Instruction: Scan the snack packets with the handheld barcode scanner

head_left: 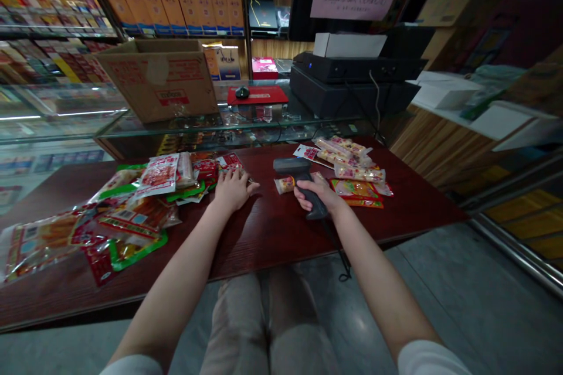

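My right hand (317, 192) is wrapped round the handle of a dark grey barcode scanner (292, 166), its head turned to the left. A small wrapped sausage snack (285, 185) lies just under the scanner. At the right edge of the snack pile my left hand (235, 188) lies palm down with its fingers apart, touching the red packets (206, 169) there; what is under the fingers is partly hidden. That left pile has a white and red packet (159, 173) on top and a green-edged packet (138, 249) at the front. Wrapped sausages (359, 173) and an orange packet (356, 188) lie to the right.
The dark red table (259, 234) ends just before my legs. Behind it a glass counter (259, 120) carries an open cardboard box (162, 82), a black mouse (241, 92) on a red mat and a black till machine (352, 82). The scanner's cable (341, 255) hangs over the front edge.
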`<action>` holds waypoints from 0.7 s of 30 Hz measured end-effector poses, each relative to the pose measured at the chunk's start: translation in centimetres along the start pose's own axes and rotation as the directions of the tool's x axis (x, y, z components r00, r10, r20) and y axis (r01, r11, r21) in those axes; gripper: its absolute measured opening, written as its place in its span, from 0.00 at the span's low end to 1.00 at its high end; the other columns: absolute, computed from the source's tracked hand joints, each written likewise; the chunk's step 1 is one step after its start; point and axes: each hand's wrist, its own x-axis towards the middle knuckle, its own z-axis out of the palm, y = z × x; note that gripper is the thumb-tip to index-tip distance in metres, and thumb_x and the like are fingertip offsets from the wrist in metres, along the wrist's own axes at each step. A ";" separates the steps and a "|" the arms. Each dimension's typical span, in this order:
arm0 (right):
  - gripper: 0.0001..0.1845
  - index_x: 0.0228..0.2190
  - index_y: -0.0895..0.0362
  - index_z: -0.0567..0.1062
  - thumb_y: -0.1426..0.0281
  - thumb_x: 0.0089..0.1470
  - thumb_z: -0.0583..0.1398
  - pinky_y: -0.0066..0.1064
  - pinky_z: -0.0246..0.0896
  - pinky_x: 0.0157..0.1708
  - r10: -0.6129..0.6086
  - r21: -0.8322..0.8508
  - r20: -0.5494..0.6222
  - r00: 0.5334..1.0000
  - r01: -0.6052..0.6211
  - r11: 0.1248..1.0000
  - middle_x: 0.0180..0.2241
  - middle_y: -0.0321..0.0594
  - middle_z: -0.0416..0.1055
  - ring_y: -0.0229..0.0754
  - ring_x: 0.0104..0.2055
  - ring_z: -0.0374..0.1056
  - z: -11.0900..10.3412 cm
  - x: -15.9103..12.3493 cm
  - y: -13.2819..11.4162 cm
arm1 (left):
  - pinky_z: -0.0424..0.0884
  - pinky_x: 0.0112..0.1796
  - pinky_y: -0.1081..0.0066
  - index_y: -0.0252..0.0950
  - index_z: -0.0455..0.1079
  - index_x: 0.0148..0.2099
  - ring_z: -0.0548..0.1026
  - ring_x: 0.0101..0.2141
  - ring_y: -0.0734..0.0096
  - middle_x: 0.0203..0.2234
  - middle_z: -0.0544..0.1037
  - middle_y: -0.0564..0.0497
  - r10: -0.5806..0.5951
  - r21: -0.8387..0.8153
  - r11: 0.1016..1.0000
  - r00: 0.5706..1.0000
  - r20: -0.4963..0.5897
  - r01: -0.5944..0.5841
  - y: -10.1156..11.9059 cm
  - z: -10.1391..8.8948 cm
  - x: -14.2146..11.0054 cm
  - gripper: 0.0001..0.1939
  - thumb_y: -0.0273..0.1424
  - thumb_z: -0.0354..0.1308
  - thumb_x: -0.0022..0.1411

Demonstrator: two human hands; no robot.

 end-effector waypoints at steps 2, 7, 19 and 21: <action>0.18 0.34 0.55 0.63 0.61 0.50 0.65 0.23 0.51 0.11 -0.008 0.003 -0.006 1.000 0.008 1.000 0.18 0.27 0.65 0.30 0.12 0.54 0.0 -0.1 -0.2 | 0.53 0.58 0.38 0.33 0.73 0.55 0.64 0.61 0.34 0.58 0.71 0.29 -0.099 0.081 0.992 0.995 -0.002 0.099 -0.3 -0.6 -0.1 0.27 0.48 0.48 0.67; 0.16 0.37 0.56 0.66 0.62 0.51 0.65 0.23 0.50 0.12 -0.044 -0.004 -0.058 0.997 0.044 0.999 0.18 0.27 0.65 0.30 0.12 0.55 -0.1 -0.6 -0.5 | 0.54 0.58 0.43 0.26 0.68 0.59 0.65 0.60 0.36 0.57 0.71 0.28 -0.267 0.258 0.936 0.961 0.070 0.242 0.0 -2.3 -0.3 0.28 0.43 0.48 0.68; 0.17 0.33 0.55 0.69 0.57 0.46 0.64 0.26 0.53 0.15 -0.273 -0.229 -0.357 0.893 0.200 0.953 0.18 0.30 0.65 0.35 0.16 0.60 -4.5 -2.1 -4.0 | 0.51 0.56 0.44 0.19 0.75 0.51 0.72 0.53 0.31 0.47 0.77 0.24 -0.369 0.425 0.854 0.925 0.091 0.299 0.3 -3.4 -0.7 0.25 0.36 0.48 0.67; 0.16 0.28 0.55 0.69 0.57 0.45 0.64 0.27 0.54 0.16 -0.366 -0.374 -0.481 0.797 0.191 0.908 0.18 0.32 0.67 0.35 0.17 0.61 -7.4 -2.8 -5.9 | 0.53 0.55 0.43 0.22 0.77 0.49 0.72 0.52 0.30 0.46 0.78 0.24 -0.384 0.423 0.854 0.915 0.122 0.302 0.2 -3.4 -0.6 0.24 0.36 0.48 0.67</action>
